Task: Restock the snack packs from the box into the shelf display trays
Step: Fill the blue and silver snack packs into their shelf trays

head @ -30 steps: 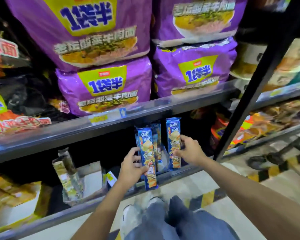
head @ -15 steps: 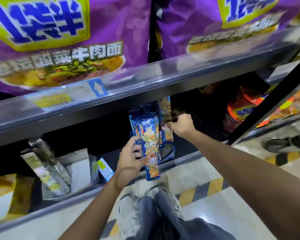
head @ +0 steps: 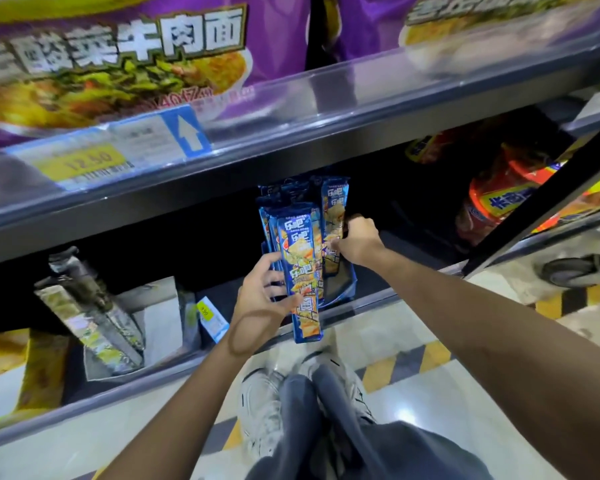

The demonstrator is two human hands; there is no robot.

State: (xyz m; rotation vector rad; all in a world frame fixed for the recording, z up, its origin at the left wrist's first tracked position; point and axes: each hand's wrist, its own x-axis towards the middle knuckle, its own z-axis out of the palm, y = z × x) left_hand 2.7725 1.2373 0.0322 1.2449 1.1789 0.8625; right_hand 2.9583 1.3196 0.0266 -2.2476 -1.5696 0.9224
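Several long blue snack packs stand upright in a dark display tray [head: 343,289] on the lower shelf. My left hand [head: 262,292] grips the front blue pack [head: 300,271], whose lower end hangs past the shelf's front rail. My right hand [head: 357,240] holds another blue pack [head: 333,216] further back in the tray, fingers curled round its right edge. More blue packs stand behind these two, partly hidden. The box is not in view.
An upper shelf rail [head: 291,140] with a price tag [head: 94,157] juts out just above my hands, with purple noodle bags [head: 118,57] on it. A torn grey tray with a greenish pack [head: 94,313] sits to the left, orange packs [head: 496,199] to the right, and a black upright post [head: 541,202].
The camera has moved closer to and lower under the upper shelf. My right hand has pushed its pack further back into the tray. My left hand keeps its grip on the front pack.
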